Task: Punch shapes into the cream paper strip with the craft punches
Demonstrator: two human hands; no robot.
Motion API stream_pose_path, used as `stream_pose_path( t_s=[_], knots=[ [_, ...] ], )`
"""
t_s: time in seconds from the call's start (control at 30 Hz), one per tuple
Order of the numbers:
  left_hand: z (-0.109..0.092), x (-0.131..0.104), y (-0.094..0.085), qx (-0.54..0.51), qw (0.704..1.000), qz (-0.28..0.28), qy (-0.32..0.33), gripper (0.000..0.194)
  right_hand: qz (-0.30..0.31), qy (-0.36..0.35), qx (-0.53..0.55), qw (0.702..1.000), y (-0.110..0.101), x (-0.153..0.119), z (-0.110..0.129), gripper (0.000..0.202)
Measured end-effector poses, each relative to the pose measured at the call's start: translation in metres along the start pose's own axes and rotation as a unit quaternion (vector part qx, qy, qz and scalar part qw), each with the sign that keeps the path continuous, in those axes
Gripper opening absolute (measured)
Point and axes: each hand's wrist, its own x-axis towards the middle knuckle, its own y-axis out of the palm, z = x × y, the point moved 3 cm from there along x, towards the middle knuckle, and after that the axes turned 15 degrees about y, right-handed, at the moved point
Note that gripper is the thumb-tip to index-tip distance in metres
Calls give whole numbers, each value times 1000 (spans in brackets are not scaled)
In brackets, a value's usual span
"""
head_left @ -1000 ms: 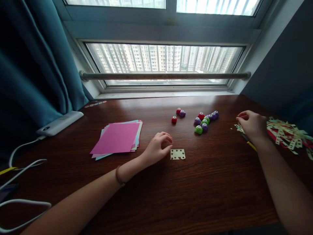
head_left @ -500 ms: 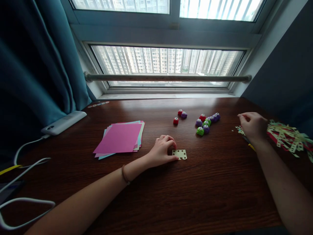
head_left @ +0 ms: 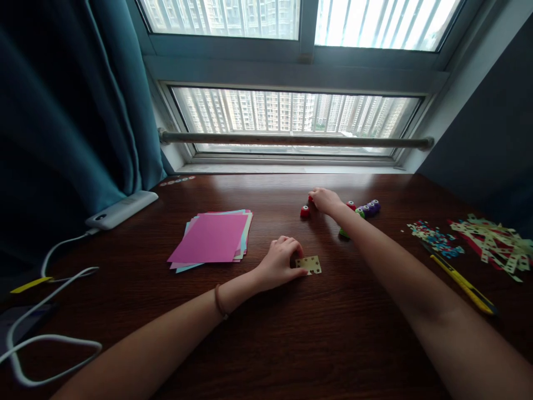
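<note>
My left hand (head_left: 280, 264) rests on the table, thumb and fingers closed on the left end of a small cream paper piece (head_left: 311, 265) with star-shaped holes. My right hand (head_left: 327, 200) reaches across the table, its fingertips pinched at a small red craft punch (head_left: 310, 198), mostly covered. The purple punch beside it is hidden by the hand. Just left stands another red punch (head_left: 305, 211). Behind my right forearm, more punches show in part: a red one (head_left: 351, 205), purple ones (head_left: 375, 205) and a green one (head_left: 343, 233).
A stack of coloured paper sheets (head_left: 208, 239) lies left. On the right are tiny paper cut-outs (head_left: 437, 239), a pile of punched strips (head_left: 495, 239) and a yellow cutter knife (head_left: 462, 284). A white device (head_left: 122, 210) with a cable (head_left: 54, 337) sits by the curtain.
My right hand has swung left from beside the paper strips to the red punch, uncovering the cut-outs and the yellow knife. My left hand stays on the cream paper. The view has shifted slightly.
</note>
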Motion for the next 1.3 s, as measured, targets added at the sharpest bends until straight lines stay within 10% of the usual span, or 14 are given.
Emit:
stream_pose_path(
  t_s=[0.3, 0.43, 0.57, 0.83, 1.07, 1.3],
  knots=[
    [3, 3, -1, -84, 994, -51, -38, 15, -41, 111, -6, 993, -4, -24, -41, 27],
    [11, 2, -1, -262, 947, -141, -123, 19, -105, 17, 87, 991, -17, -69, -22, 29],
    [12, 2, -1, -406, 874, -213, -163, 25, -62, -221, 412, 882, -15, -133, 10, 25],
    [4, -7, 6, -464, 792, -341, -204, 35, -126, -66, 534, 834, 17, -171, 28, 22],
    [-9, -4, 5, -456, 829, -285, -153, 34, -50, -54, 622, 780, 23, -166, 26, 24],
    [-7, -5, 3, -364, 880, -273, -135, 22, -41, -52, 612, 788, 22, -167, 26, 15]
  ],
)
